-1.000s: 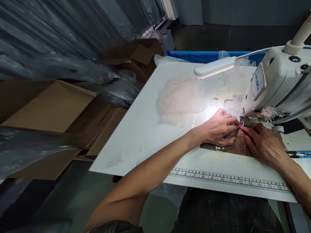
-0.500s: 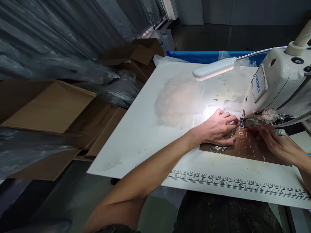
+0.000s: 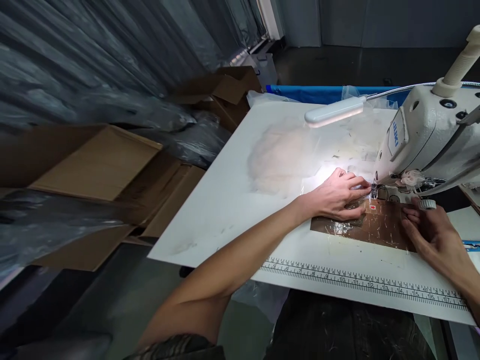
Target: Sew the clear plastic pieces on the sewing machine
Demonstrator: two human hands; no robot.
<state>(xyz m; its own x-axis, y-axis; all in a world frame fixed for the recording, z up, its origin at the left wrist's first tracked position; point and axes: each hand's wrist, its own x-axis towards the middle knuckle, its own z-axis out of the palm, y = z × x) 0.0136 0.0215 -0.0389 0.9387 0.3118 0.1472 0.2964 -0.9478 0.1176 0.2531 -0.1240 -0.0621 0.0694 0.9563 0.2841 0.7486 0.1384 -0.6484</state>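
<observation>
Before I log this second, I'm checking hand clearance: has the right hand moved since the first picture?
Yes: judged against the sewing machine, the right hand has moved rightward, away from the presser foot.

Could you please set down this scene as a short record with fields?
Left hand: on the brown sheet, close to the machine
Right hand: at the sheet's right end; grip unclear
Sheet: flat on the white table, with a small red mark
Lamp: above the table, beside the machine
Scale: along the table's near edge
Cardboard box: open, left of the table
</observation>
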